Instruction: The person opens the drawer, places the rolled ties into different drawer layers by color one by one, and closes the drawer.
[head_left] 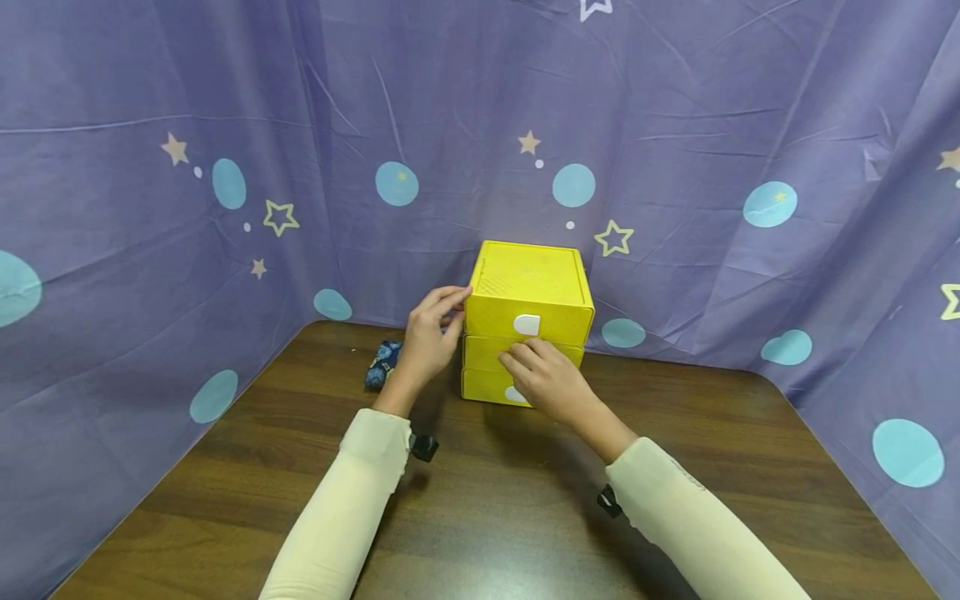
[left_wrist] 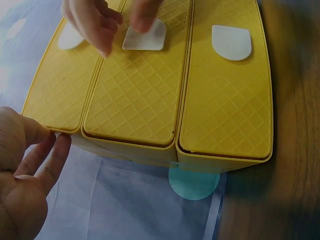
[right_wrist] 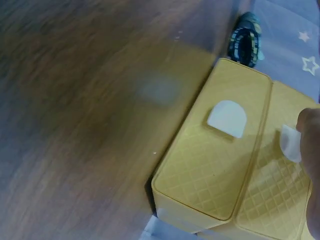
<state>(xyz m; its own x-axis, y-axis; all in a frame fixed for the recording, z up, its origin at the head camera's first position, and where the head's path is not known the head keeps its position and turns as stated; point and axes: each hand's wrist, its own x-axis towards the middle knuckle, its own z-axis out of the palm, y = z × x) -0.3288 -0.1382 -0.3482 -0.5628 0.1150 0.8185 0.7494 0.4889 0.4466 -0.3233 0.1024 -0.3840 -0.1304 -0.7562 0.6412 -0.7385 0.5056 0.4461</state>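
A yellow box of three stacked drawers (head_left: 528, 279) stands at the back of the wooden table (head_left: 525, 517); each drawer front has a white tab. My left hand (head_left: 431, 333) rests with fairly straight fingers (left_wrist: 42, 160) against the box's upper left edge. My right hand (head_left: 543, 379) is at the middle drawer (head_left: 487, 352), its fingertips (left_wrist: 145, 15) on that drawer's white tab (left_wrist: 150, 37), and it partly covers the bottom drawer's tab. In the right wrist view a fingertip (right_wrist: 311, 135) lies on the same tab (right_wrist: 289, 142), beside the shut bottom drawer (right_wrist: 210, 165). All three drawers look shut.
A small dark blue patterned object (head_left: 382, 364) lies on the table just left of the box, behind my left wrist. Purple cloth with stars and dots (head_left: 675, 167) hangs close around the table's back and both sides. Bare wood stretches from the box to me.
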